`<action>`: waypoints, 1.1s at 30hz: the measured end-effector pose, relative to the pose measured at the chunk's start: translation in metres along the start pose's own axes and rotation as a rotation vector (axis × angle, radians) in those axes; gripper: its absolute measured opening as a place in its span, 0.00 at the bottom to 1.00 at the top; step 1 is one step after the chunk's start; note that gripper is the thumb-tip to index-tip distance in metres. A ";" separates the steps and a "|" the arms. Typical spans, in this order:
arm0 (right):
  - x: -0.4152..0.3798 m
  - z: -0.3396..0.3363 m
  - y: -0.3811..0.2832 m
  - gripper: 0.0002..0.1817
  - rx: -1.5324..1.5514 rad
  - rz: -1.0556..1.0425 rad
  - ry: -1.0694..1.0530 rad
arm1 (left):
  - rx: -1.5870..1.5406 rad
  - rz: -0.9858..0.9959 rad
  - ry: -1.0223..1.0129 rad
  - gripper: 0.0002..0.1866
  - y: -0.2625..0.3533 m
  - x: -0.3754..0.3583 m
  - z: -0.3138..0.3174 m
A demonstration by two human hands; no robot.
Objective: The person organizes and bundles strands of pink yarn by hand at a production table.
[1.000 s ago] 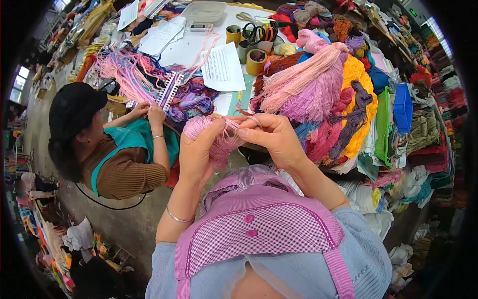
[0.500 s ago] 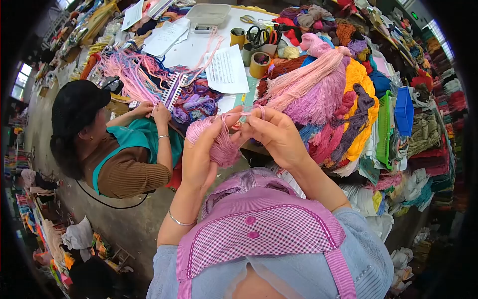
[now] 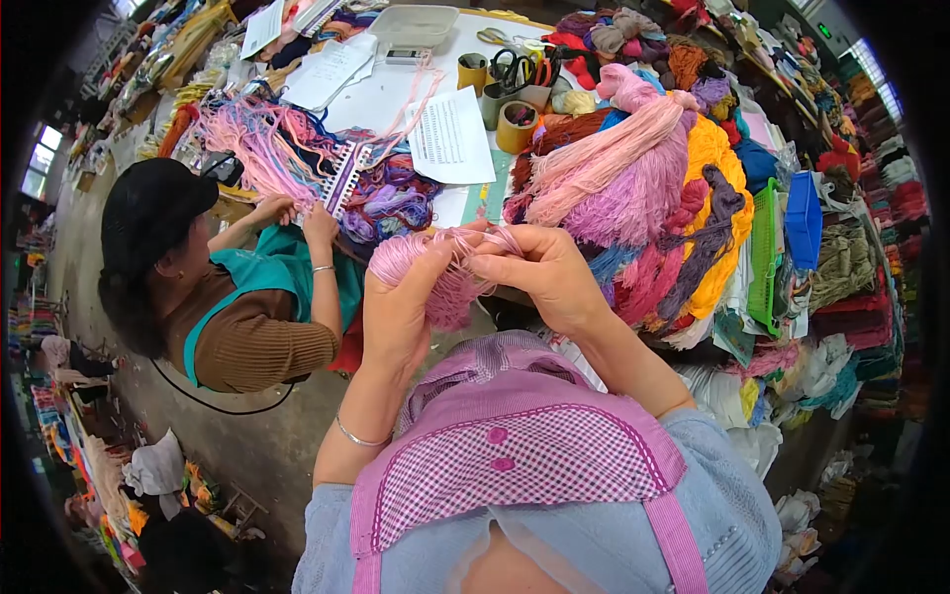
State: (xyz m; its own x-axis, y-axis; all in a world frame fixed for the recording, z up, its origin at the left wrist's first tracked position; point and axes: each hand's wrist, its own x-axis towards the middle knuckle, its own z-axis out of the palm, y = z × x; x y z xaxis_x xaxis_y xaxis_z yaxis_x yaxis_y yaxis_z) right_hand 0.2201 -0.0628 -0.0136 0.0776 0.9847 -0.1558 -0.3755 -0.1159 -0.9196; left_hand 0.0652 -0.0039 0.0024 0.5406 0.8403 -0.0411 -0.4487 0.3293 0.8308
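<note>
A bundle of pink yarn (image 3: pixel 450 297) hangs in front of my chest, in my left hand (image 3: pixel 408 297), whose thumb and fingers close round its upper part. My right hand (image 3: pixel 544 275) is beside it, thumb and fingers pinched on pink strands at the top of the bundle. The fingertips of both hands are close together, and the strands partly hide them. A large pile of yarn with pink and lilac skeins (image 3: pixel 633 188) lies just beyond my right hand.
At the left a co-worker (image 3: pixel 228 287) handles strands beside a spiral-bound card (image 3: pixel 344 181). Printed sheets (image 3: pixel 450 137), scissors in a holder (image 3: pixel 515 74), a cardboard tube (image 3: pixel 517 127) and a clear tray (image 3: pixel 414 27) are on the table. Green (image 3: pixel 764 257) and blue baskets (image 3: pixel 803 220) stand right.
My hands have come closer together and my right hand has lowered slightly. Its fingers have moved in over the top of the pink bundle. The co-worker's hands have shifted a little.
</note>
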 end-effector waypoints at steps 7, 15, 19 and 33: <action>-0.002 0.004 -0.007 0.05 -0.028 -0.004 0.017 | -0.042 -0.095 0.010 0.13 -0.005 0.003 -0.007; 0.000 0.004 0.001 0.03 -0.054 -0.069 0.000 | -0.081 -0.090 0.009 0.13 -0.006 0.002 -0.005; 0.002 0.003 -0.001 0.05 0.075 -0.085 -0.003 | -0.040 0.007 0.024 0.13 -0.009 0.001 -0.008; 0.022 0.001 0.013 0.09 0.308 0.049 -0.063 | 0.026 0.039 0.076 0.13 -0.025 0.001 -0.034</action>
State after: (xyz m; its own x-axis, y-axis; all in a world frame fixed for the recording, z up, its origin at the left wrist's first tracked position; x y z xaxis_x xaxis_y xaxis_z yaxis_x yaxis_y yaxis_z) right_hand 0.2160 -0.0421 -0.0282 -0.0009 0.9861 -0.1659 -0.6402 -0.1280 -0.7575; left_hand 0.0528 0.0036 -0.0371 0.4668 0.8829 -0.0497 -0.4488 0.2850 0.8469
